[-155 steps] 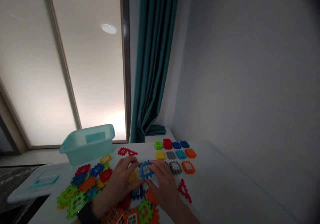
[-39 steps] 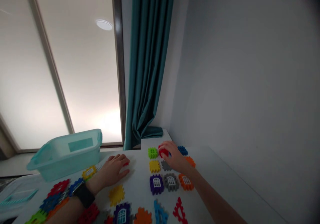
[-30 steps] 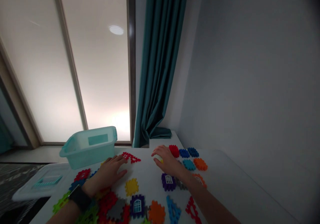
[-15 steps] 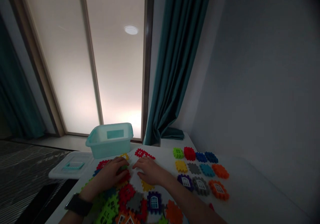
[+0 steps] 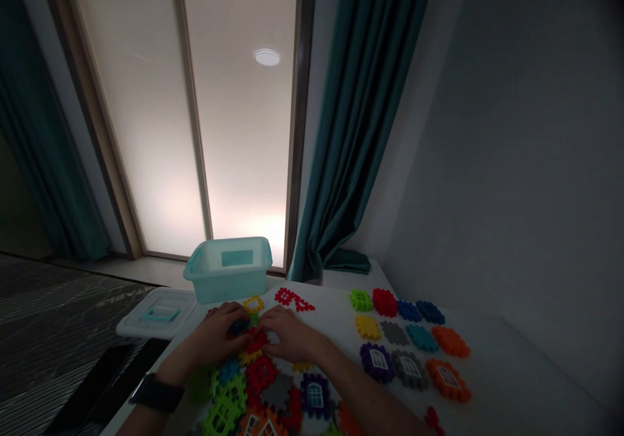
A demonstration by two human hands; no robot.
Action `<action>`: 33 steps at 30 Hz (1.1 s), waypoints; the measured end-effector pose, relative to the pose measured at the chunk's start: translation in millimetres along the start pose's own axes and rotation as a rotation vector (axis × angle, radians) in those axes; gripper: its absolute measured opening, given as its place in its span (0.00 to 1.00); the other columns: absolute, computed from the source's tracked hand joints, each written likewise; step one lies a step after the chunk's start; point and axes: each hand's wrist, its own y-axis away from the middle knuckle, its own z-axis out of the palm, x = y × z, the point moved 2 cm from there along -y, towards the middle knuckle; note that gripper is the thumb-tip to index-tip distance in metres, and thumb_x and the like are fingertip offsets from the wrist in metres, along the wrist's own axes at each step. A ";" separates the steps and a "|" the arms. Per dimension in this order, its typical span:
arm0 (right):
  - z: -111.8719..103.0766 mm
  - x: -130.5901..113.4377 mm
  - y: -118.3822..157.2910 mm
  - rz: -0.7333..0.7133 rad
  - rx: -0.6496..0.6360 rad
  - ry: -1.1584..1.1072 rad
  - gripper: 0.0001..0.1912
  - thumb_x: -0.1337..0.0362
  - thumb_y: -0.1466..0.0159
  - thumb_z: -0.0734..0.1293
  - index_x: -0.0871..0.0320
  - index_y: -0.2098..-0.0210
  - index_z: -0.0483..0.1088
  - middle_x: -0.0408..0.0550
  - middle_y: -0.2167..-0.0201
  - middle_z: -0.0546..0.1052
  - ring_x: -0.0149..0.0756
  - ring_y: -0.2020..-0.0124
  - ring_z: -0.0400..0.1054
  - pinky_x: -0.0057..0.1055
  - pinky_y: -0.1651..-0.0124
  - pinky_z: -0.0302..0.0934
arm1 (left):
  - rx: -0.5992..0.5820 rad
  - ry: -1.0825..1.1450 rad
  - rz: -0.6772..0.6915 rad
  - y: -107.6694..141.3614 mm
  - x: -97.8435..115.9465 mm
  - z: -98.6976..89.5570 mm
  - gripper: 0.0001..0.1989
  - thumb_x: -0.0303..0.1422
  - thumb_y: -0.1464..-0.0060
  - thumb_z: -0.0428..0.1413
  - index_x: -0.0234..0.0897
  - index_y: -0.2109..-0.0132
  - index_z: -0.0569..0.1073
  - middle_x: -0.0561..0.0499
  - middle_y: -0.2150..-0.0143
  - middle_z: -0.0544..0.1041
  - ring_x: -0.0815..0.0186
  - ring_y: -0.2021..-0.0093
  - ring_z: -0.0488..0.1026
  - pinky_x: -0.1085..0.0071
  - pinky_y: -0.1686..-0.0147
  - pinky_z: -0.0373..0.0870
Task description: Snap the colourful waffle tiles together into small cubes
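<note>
- Worked in a dim room, with a frosted glass window (image 5: 244, 143) glowing behind the mint-green translucent plastic bin (image 5: 229, 286), a teal fabric curtain (image 5: 361, 117) hanging to its right and a smooth white tabletop (image 5: 336, 325) spreading before it.
- Had the left hand (image 5: 219, 332) curled over a dark-blue toothed plastic tile (image 5: 238, 327) just in front of the bin, thumb and fingertips apart around it; could not tell a firm grip from a light touch.
- Had the right hand (image 5: 291, 334) in front of the bin and slightly rightward, near a red toothed plastic tile (image 5: 257, 340), thumb apart from the fingers and nothing visibly clamped.
- Had a lime-green latticed plastic tile (image 5: 227, 403) farther forward of the bin, among overlapping tiles.
- Had a red plastic stack of toothed tiles (image 5: 385, 302) and a purple window-fronted stack (image 5: 377, 362) well right of the bin.
- Risked, by judgement, snagging teeth and dragging neighbouring tiles along, because of the overlap; also bumping hand against hand, from working so close together, or nudging the purple stack with a careless right forearm.
</note>
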 end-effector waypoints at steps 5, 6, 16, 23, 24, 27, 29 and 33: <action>-2.3 0.7 -1.2 0.023 0.026 -0.037 0.15 0.67 0.46 0.73 0.54 0.58 0.73 0.46 0.56 0.76 0.44 0.49 0.67 0.40 0.43 0.59 | 0.024 0.005 0.016 -0.7 4.1 7.2 0.15 0.45 0.44 0.59 0.42 0.55 0.77 0.46 0.47 0.77 0.52 0.46 0.72 0.61 0.44 0.67; -2.5 1.0 -0.7 0.029 0.028 -0.044 0.15 0.68 0.46 0.73 0.55 0.59 0.72 0.46 0.57 0.76 0.44 0.50 0.67 0.39 0.44 0.59 | 0.028 0.002 0.022 -0.8 4.6 8.7 0.15 0.45 0.45 0.60 0.42 0.55 0.77 0.46 0.47 0.76 0.52 0.46 0.72 0.61 0.44 0.67; -0.3 1.8 0.8 0.044 0.025 -0.046 0.12 0.69 0.47 0.72 0.56 0.63 0.71 0.45 0.60 0.75 0.43 0.52 0.68 0.39 0.45 0.59 | -0.010 -0.020 0.027 -0.8 2.4 13.1 0.16 0.40 0.54 0.65 0.42 0.57 0.76 0.46 0.45 0.74 0.51 0.44 0.70 0.61 0.44 0.66; -1.2 1.7 1.1 0.038 0.055 -0.058 0.10 0.64 0.44 0.73 0.56 0.64 0.71 0.45 0.62 0.76 0.42 0.55 0.68 0.37 0.47 0.60 | 0.004 -0.024 0.033 -0.8 -7.6 20.2 0.17 0.40 0.53 0.65 0.42 0.56 0.74 0.46 0.46 0.73 0.51 0.44 0.69 0.62 0.44 0.66; -0.7 1.7 0.7 0.038 0.061 -0.060 0.10 0.64 0.44 0.74 0.56 0.64 0.71 0.45 0.62 0.76 0.42 0.55 0.69 0.37 0.48 0.60 | 0.002 -0.022 0.033 -0.9 -8.4 21.2 0.17 0.40 0.54 0.65 0.41 0.57 0.74 0.46 0.46 0.73 0.51 0.45 0.70 0.62 0.44 0.66; 1.4 1.4 -0.9 0.039 0.075 -0.070 0.10 0.65 0.45 0.74 0.56 0.65 0.71 0.44 0.63 0.76 0.41 0.57 0.69 0.37 0.49 0.60 | -0.001 -0.007 0.033 -1.2 -8.4 22.1 0.16 0.38 0.54 0.65 0.40 0.59 0.73 0.46 0.48 0.73 0.52 0.46 0.70 0.62 0.46 0.67; 2.8 1.2 -2.2 0.036 0.084 -0.080 0.10 0.66 0.45 0.74 0.56 0.66 0.70 0.43 0.64 0.76 0.40 0.58 0.69 0.36 0.50 0.61 | 0.002 0.020 0.039 -1.4 -7.1 21.3 0.15 0.37 0.54 0.65 0.39 0.60 0.72 0.46 0.49 0.73 0.53 0.47 0.70 0.63 0.46 0.67; 4.2 2.1 -4.7 0.034 0.108 -0.096 0.11 0.68 0.46 0.73 0.55 0.65 0.69 0.42 0.64 0.75 0.39 0.59 0.69 0.35 0.52 0.61 | 0.010 0.083 0.048 -1.7 -5.1 18.2 0.15 0.35 0.52 0.64 0.39 0.59 0.71 0.46 0.49 0.73 0.54 0.48 0.70 0.63 0.47 0.67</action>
